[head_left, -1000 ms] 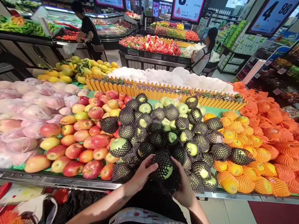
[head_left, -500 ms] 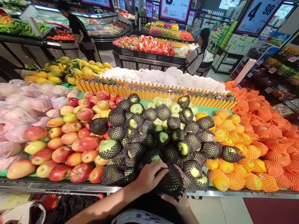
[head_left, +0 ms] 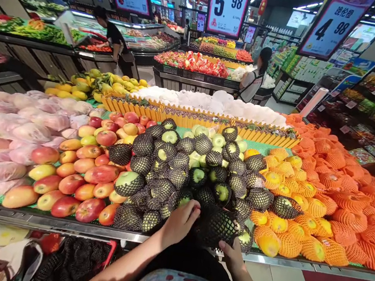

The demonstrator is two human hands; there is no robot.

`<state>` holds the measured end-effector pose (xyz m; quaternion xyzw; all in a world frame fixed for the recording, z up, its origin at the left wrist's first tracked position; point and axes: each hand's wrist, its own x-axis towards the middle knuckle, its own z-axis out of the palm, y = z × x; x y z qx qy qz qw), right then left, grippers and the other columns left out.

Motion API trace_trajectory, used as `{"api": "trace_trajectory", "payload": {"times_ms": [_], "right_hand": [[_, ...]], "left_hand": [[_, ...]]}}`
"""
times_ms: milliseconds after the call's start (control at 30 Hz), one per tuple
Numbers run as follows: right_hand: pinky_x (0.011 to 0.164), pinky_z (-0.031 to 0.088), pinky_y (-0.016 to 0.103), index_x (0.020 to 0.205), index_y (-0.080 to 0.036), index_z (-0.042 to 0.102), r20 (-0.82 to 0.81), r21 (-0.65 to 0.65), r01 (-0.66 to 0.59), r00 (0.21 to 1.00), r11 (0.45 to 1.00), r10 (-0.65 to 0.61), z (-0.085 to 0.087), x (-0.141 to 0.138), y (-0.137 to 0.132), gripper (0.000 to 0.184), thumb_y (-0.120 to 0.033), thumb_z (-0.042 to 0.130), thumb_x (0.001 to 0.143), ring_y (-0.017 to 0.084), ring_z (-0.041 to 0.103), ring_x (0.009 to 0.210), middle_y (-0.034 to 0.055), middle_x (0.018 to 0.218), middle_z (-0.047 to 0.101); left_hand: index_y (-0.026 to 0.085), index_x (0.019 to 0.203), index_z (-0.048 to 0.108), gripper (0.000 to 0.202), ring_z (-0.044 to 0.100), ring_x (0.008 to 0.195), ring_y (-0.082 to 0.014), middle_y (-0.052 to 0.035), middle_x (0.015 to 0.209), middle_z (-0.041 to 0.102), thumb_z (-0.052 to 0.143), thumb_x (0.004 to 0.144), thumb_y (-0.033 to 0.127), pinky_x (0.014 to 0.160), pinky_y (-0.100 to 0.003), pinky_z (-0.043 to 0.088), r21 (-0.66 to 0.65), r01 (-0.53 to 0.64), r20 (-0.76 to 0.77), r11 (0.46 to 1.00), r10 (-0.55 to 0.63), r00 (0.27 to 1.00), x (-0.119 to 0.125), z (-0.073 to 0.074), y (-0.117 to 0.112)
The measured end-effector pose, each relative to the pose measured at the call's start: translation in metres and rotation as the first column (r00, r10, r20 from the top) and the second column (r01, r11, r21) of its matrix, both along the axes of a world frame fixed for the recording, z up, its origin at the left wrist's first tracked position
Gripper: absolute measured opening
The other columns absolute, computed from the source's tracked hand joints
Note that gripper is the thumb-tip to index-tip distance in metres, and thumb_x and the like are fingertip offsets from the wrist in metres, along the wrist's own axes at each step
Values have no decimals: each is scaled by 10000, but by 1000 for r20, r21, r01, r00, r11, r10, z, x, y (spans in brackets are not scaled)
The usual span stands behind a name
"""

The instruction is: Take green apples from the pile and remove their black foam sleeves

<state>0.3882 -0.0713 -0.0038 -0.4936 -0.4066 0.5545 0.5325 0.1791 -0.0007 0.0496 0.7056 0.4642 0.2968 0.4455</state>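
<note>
Netted green apple (head view): held between both hands at the near edge of the display surface, its green flesh side seen through black net.
Left hand: fingers drawn together at the apple's left, the net apparently pinched at its edge; the exact contact is obscured by dark mesh.
Right hand: fingers partly curled around the lower right, thumb placed on the near side; the remaining fingers are hidden.
Step in hand: net apparently being handled around the fruit; support from the right and a light, controlled grip from the left are judged to be called for.
Apple pile: spread just beyond the hands, mostly netted.
</note>
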Motion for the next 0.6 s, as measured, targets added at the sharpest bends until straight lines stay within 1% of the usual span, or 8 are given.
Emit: {"api": "trace_trajectory", "payload": {"times_ms": [67,133,200,233,300,433,533,600], "right_hand": [[1101,413,645,1470,-268,422,-16,-77,-12,1000,997,10,-6,0,4,1003,-752,731,648,409,624,1225,163,1248,698],[1122,394,626,1464,-259,434,-68,-129,-54,997,990,46,-4,-3,11,1017,-728,769,626,404,584,1279,162,1266,690],[1155,360,595,1471,-250,426,-100,-130,-140,987,981,128,5,-8,20,1058,-714,804,599,399,511,1356,165,1383,617],[1172,339,579,1472,-249,419,-93,-102,-187,980,977,178,12,-11,26,1070,-714,812,592,394,476,1385,161,1442,565],[1195,305,549,1464,-254,404,-31,-10,-268,963,963,268,26,-16,37,1058,-710,815,602,379,437,1407,147,1497,491],[1162,360,525,1504,-275,238,65,76,-372,928,925,368,43,-26,56,1050,-673,784,700,340,499,1348,148,1484,447],[1181,333,553,1565,-263,77,225,175,-405,904,897,364,36,-32,68,1129,-749,689,750,364,411,1433,182,1577,336],[1211,255,600,1594,-221,31,463,298,-421,848,857,256,23,-38,77,1168,-784,633,766,405,271,1505,207,1637,233]], "left_hand": [[203,1331,511,490,599,1116,-255,-134,1226,626,396,1000,545,949,-381,461,11,35,130,999,-36,991,-8,-1,0],[223,1520,316,833,513,1299,-313,-168,1460,488,598,866,655,1066,-442,431,59,160,180,985,-168,969,-14,0,1],[253,1580,184,1171,404,1419,-375,-171,1583,357,813,670,637,1167,-505,353,133,274,151,953,-292,944,-15,1,3],[260,1577,189,1238,394,1429,-390,-168,1590,353,876,601,586,1185,-517,338,169,304,136,937,-328,935,-15,1,4],[269,1538,274,1182,466,1382,-381,-151,1539,437,914,565,475,1165,-500,387,216,295,128,931,-327,936,-13,0,6],[275,1448,392,978,615,1220,-325,-106,1383,591,842,580,298,1057,-448,501,227,119,92,967,-143,986,-15,-2,11],[241,1394,429,989,633,1179,-337,-112,1322,620,837,493,253,1036,-465,516,291,76,52,954,-95,994,-27,6,30],[229,1385,434,975,616,1199,-344,-121,1323,611,836,497,238,1055,-489,501,340,46,18,939,-56,998,-36,18,57]]}}
